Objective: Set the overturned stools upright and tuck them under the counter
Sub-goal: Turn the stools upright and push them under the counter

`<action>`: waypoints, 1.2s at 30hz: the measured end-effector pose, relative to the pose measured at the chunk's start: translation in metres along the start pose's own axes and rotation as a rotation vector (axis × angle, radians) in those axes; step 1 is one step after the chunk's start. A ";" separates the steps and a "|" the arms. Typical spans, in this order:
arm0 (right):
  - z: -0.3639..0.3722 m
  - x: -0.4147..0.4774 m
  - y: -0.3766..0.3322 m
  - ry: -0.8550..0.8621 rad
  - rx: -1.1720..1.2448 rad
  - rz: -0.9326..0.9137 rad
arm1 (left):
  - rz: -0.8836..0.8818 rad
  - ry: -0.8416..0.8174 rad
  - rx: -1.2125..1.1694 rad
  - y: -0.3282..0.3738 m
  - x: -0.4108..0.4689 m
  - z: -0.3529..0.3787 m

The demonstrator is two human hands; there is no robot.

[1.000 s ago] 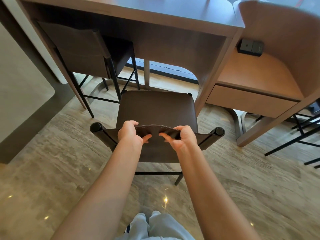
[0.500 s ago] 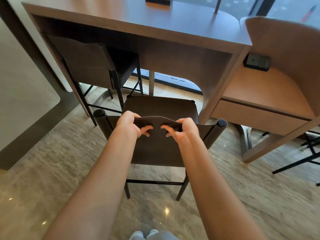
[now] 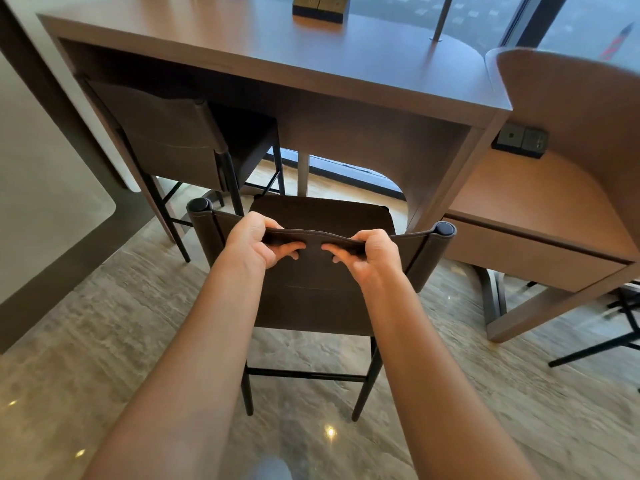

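Pinching the top hem of the near stool [image 3: 311, 299] at its backrest with both hands: left hand [image 3: 254, 242] and right hand [image 3: 369, 256] sitting close together, each curling round the soft leather and bunching it up. Standing it upright on its four legs on the stone floor [image 3: 104, 341], squarely facing the open bay under the counter [image 3: 311, 57]. Sliding it forward over the last second, bringing the seat [image 3: 322, 214] nearer the counter's front than a moment ago and keeping the same hold throughout. Meaning, most likely: righting finished for this one, tucking under way, the seat apparently not yet fully beneath the counter top. Needing a straight push, steering between the counter's right leg and the neighbouring stool [image 3: 166, 140] already tucked under the counter's left half. Leaving alone, at the counter's far edge, a dark box [image 3: 318, 8] cut off by the frame, and, just right of the counter, a twin wall socket [image 3: 521, 142].
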State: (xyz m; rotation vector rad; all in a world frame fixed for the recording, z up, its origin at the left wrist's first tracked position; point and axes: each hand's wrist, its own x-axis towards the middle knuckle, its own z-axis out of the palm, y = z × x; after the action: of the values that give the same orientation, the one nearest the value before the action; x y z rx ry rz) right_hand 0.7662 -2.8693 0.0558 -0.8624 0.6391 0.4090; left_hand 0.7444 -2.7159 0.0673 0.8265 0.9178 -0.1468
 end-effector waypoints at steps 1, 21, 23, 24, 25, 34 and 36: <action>0.001 0.001 -0.001 0.000 -0.001 -0.006 | 0.012 -0.006 0.003 0.001 0.002 0.001; 0.056 0.057 -0.043 0.059 0.068 -0.074 | 0.015 0.005 -0.005 0.061 0.056 0.058; 0.060 0.063 -0.046 0.055 0.073 -0.083 | -0.003 -0.011 0.051 0.068 0.061 0.060; 0.062 0.066 -0.048 0.055 0.077 -0.093 | -0.010 -0.016 0.059 0.071 0.065 0.061; 0.064 0.069 -0.050 0.056 0.081 -0.100 | -0.011 -0.019 0.067 0.073 0.067 0.063; 0.088 0.087 -0.076 0.070 0.049 -0.070 | -0.033 -0.095 -0.030 0.100 0.080 0.082; 0.093 0.091 -0.082 0.071 0.038 -0.057 | -0.028 -0.113 -0.043 0.105 0.086 0.085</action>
State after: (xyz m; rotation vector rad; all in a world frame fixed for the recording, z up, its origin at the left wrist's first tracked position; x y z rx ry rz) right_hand 0.9135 -2.8362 0.0871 -0.8598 0.6838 0.3148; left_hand 0.8992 -2.6829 0.0907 0.7585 0.8237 -0.1952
